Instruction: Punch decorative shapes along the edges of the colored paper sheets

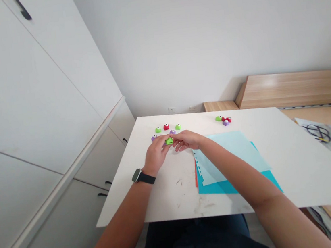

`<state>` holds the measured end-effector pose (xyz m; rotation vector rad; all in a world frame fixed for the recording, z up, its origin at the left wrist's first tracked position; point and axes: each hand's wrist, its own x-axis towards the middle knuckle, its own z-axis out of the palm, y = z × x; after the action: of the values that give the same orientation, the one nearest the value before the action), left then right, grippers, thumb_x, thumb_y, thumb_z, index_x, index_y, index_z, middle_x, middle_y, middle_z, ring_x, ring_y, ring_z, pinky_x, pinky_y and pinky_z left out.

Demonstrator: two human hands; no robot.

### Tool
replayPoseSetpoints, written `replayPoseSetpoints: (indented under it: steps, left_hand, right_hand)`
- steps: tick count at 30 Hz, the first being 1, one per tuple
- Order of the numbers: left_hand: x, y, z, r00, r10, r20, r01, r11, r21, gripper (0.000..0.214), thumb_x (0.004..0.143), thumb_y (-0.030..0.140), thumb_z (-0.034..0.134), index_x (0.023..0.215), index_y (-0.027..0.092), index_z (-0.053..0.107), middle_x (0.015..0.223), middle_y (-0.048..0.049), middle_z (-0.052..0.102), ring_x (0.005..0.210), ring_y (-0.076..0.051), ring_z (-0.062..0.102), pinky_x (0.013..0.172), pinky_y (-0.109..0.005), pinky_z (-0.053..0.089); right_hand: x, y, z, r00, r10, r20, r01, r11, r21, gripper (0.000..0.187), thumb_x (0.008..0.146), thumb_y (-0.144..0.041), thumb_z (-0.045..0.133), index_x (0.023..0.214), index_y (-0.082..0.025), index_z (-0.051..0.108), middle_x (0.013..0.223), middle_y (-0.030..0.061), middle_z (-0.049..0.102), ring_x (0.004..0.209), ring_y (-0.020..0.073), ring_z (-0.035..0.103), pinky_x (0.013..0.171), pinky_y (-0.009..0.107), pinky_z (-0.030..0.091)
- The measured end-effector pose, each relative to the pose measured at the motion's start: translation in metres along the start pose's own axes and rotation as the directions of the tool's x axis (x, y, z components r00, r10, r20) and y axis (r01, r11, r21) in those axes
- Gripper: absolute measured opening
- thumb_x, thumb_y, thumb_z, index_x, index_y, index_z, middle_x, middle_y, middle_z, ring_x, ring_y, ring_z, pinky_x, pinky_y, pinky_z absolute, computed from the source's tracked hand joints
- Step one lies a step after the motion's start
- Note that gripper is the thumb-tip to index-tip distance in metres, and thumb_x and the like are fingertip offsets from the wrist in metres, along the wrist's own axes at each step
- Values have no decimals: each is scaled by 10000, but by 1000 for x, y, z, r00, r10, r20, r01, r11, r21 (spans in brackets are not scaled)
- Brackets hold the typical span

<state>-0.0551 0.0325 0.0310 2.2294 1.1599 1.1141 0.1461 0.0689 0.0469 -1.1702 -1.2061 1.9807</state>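
Over the far left part of the white table (168, 188), my left hand (154, 153), with a dark watch (142, 176) on the wrist, closes its thumb and fingers on a small green domed piece (169, 141). My right hand (188, 139) comes from the other side, its fingertips pinched at the same piece and its other fingers loosely curled. Just beyond the hands are similar one-eyed pieces: a red one (166, 127), a green one (158, 130), another green one (178, 126) and purple ones (172, 131). My fingers partly hide the nearest ones.
Light blue punched paper (229, 148) lies on teal sheets (219, 187) under my right forearm. A small group of eyed pieces (224, 120) sits at the back right. White cabinets (93, 178) flank the left side. Dark-framed glasses (319, 133) rest on a tray at right.
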Motion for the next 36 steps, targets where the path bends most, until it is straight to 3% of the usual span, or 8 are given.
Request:
replayPoseSetpoints:
  steps: [7, 12, 17, 20, 24, 27, 30, 36]
  left_hand:
    - [-1, -10, 10, 997, -75, 29, 81, 938, -338, 453, 923, 370, 644, 1350, 221, 627, 1410, -97, 600, 1266, -270, 591, 1068, -424, 510]
    - [-1, -22, 22, 991, -136, 6, 122, 870, -478, 455, 891, 382, 694, 1303, 202, 629, 1334, -108, 656, 1199, -269, 645, 1054, -452, 527]
    - [-4, -21, 19, 994, -109, 5, 104, 926, -363, 426, 906, 344, 678, 1308, 230, 599, 1348, -103, 644, 1187, -257, 658, 1061, -450, 529]
    - [-6, -19, 16, 998, -52, 24, 56, 960, -273, 455, 907, 328, 676, 1344, 255, 574, 1388, -88, 620, 1217, -256, 642, 1091, -453, 506]
    - [-6, -23, 19, 995, -53, 87, 74, 960, -270, 549, 880, 328, 710, 1394, 253, 534, 1356, -99, 643, 1211, -261, 647, 1054, -451, 535]
    - [-6, -24, 20, 993, -75, 94, 99, 955, -281, 552, 861, 350, 733, 1372, 245, 553, 1328, -104, 660, 1179, -257, 663, 1013, -438, 561]
    - [-5, -19, 14, 991, -131, 12, 130, 965, -229, 477, 880, 385, 708, 1322, 251, 586, 1274, -100, 690, 1067, -237, 707, 864, -375, 614]
    - [-3, -16, 5, 963, -226, -150, 211, 971, -110, 286, 937, 397, 621, 1170, 235, 657, 1069, -69, 756, 816, -184, 730, 602, -258, 550]
  right_hand:
    - [2, 11, 0, 993, 69, 95, -86, 976, 198, 373, 981, -482, 579, 930, -117, 640, 753, 43, 678, 654, 133, 691, 568, 207, 596]
    - [6, 10, -3, 998, 28, 60, -41, 971, 237, 198, 940, -325, 654, 989, -132, 655, 826, 39, 693, 653, 107, 672, 614, 200, 591]
    - [10, 15, -4, 987, -121, -107, 107, 985, -136, 289, 797, -385, 798, 924, -151, 685, 763, 21, 650, 570, 97, 593, 466, 180, 481]
    - [13, 22, -5, 941, -321, -104, 238, 850, -470, 314, 796, -454, 774, 898, -170, 686, 668, -16, 611, 514, 90, 539, 444, 186, 403]
    - [16, 29, -9, 910, -400, -109, 200, 654, -729, 296, 881, -443, 648, 799, -163, 694, 573, -33, 574, 512, 89, 502, 514, 204, 354]
    - [18, 32, -12, 864, -472, -177, 149, 576, -804, 318, 907, -429, 594, 785, -162, 716, 608, -15, 608, 575, 103, 522, 563, 222, 339]
    - [19, 35, -16, 822, -500, -274, 86, 583, -808, 321, 896, -427, 595, 777, -159, 727, 656, 2, 640, 619, 117, 537, 580, 234, 329]
    - [20, 37, -22, 842, -435, -319, 58, 661, -748, 357, 867, -455, 612, 705, -156, 720, 584, -6, 604, 580, 116, 508, 563, 240, 309]
